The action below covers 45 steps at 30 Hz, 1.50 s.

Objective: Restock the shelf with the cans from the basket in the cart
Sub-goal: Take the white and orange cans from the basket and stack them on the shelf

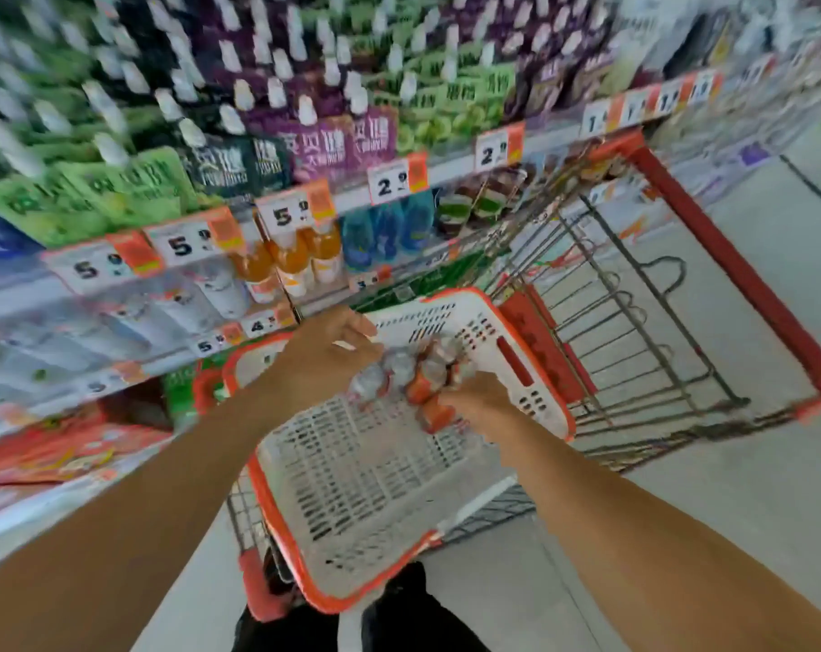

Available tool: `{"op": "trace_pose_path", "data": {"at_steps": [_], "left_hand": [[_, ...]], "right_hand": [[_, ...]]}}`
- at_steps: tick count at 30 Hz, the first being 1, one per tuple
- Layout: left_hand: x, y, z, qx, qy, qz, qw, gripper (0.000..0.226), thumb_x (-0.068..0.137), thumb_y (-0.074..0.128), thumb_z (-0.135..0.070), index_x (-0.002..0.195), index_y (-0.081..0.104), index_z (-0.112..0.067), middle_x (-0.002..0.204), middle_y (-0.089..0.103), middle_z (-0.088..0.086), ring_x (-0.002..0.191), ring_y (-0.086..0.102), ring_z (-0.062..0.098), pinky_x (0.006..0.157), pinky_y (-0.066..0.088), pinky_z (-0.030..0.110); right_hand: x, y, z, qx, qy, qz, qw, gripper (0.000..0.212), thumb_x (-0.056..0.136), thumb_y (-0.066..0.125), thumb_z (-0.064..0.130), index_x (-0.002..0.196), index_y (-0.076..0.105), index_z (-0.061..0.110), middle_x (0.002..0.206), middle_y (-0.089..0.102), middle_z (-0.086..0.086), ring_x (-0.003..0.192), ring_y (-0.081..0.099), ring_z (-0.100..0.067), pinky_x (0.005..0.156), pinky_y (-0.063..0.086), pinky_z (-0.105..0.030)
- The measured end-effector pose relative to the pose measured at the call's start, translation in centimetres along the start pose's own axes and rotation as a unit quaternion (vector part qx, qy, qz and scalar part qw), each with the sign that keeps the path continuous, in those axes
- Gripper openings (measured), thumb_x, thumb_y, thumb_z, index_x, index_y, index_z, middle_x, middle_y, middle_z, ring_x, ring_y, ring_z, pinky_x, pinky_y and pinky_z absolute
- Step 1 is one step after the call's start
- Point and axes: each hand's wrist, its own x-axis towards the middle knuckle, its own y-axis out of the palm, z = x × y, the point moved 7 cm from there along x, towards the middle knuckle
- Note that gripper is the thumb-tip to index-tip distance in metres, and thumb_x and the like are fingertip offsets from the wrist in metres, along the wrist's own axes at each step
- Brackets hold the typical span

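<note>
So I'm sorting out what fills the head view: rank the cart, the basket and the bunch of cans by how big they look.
1. cart
2. basket
3. bunch of cans, held by both hands, blurred

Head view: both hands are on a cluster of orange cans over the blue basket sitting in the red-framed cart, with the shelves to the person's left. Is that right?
One detail is off: the basket is white with an orange rim, not blue, as the head view shows. The rest holds: the left hand and right hand are on the cluster of orange cans over it, in the red-framed cart, shelves to the left.
</note>
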Motion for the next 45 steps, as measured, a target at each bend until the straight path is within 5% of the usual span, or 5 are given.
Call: {"op": "trace_pose_path", "data": {"at_steps": [3, 12, 23, 35, 45], "left_hand": [[0.1, 4.7, 6.0, -0.013, -0.060, 0.038, 0.997, 0.018, 0.090, 0.069, -0.009, 0.107, 0.064, -0.004, 0.097, 0.068, 0.008, 0.086, 0.063, 0.025, 0.071, 0.051, 0.029], [1.4, 5.7, 13.2, -0.005, -0.093, 0.012, 0.996, 0.013, 0.088, 0.073, -0.024, 0.098, 0.065, -0.021, 0.091, 0.071, -0.004, 0.068, 0.068, 0.023, 0.047, 0.047, 0.026], [-1.1, 5.0, 0.8, 0.151, 0.082, 0.106, 0.979, 0.109, 0.060, 0.088, -0.056, 0.148, 0.026, -0.035, 0.143, 0.036, -0.016, 0.127, 0.039, 0.002, 0.103, 0.035, 0.022], [-11.6, -17.9, -23.9, -0.248, 0.193, -0.034, 0.949, 0.058, 0.050, 0.080, -0.017, 0.106, 0.070, -0.009, 0.093, 0.075, 0.007, 0.080, 0.071, 0.021, 0.070, 0.055, 0.036], [-19.6, -35.2, -39.5, -0.009, 0.327, -0.265, 0.907, 0.056, 0.067, 0.087, -0.015, 0.114, 0.060, -0.028, 0.090, 0.076, -0.010, 0.078, 0.070, 0.000, 0.069, 0.053, 0.018]], "right_hand": [[5.0, 3.7, -5.0, 0.022, 0.032, -0.006, 0.999, 0.093, 0.085, 0.077, 0.039, 0.157, 0.027, 0.008, 0.155, 0.041, -0.015, 0.133, 0.051, -0.033, 0.106, 0.049, -0.043], [22.0, 10.2, -10.4, 0.052, 0.053, -0.023, 0.997, 0.102, 0.059, 0.077, 0.071, 0.140, 0.047, 0.016, 0.131, 0.059, -0.003, 0.117, 0.063, -0.029, 0.096, 0.053, -0.043], [-7.1, -3.8, 8.1, 0.036, -0.130, 0.052, 0.990, 0.036, 0.075, 0.079, 0.046, 0.086, 0.072, 0.013, 0.068, 0.074, -0.013, 0.049, 0.065, -0.023, 0.045, 0.051, -0.027], [-38.3, -15.6, 34.1, 0.059, -0.540, 0.109, 0.832, 0.018, 0.086, 0.076, 0.034, 0.103, 0.069, 0.035, 0.100, 0.074, 0.004, 0.088, 0.069, -0.011, 0.080, 0.055, -0.028], [-53.7, -19.5, 48.5, 0.193, -0.692, 0.047, 0.694, 0.028, 0.080, 0.083, 0.009, 0.104, 0.075, 0.020, 0.085, 0.078, 0.007, 0.074, 0.071, -0.004, 0.063, 0.053, -0.017]]}}
